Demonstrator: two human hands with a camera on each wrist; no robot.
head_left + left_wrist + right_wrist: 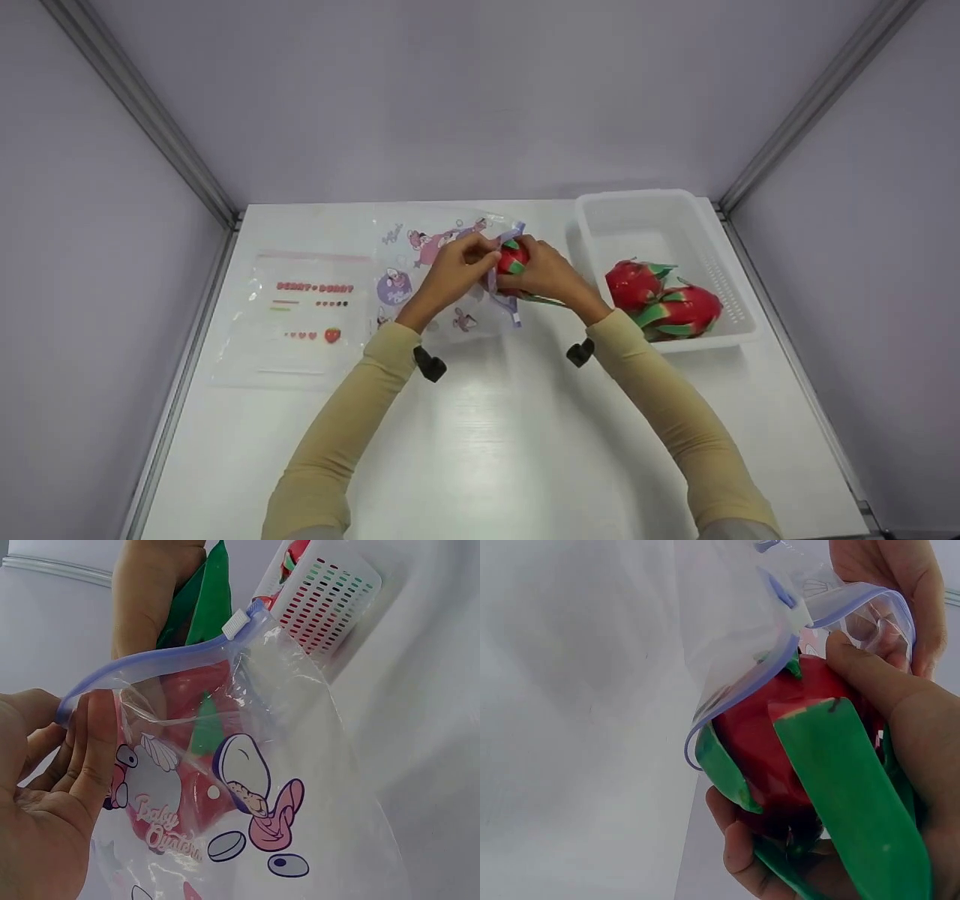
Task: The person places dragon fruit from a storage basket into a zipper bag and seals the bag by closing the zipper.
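Right hand (pixel 551 274) grips the red, green-scaled toy dragon fruit (pixel 795 735) at the mouth of the clear printed zip bag (pixel 247 795); left hand (pixel 457 266) pinches its rim. Best: spread the rim wider, push toward nine o'clock.

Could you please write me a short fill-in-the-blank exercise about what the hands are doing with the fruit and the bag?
The right hand grips a red and green ____ fruit.
The left hand holds open the printed zip bag by its ____ rim.
The white basket holds ____ more such fruits.

Missing words: dragon; purple; two
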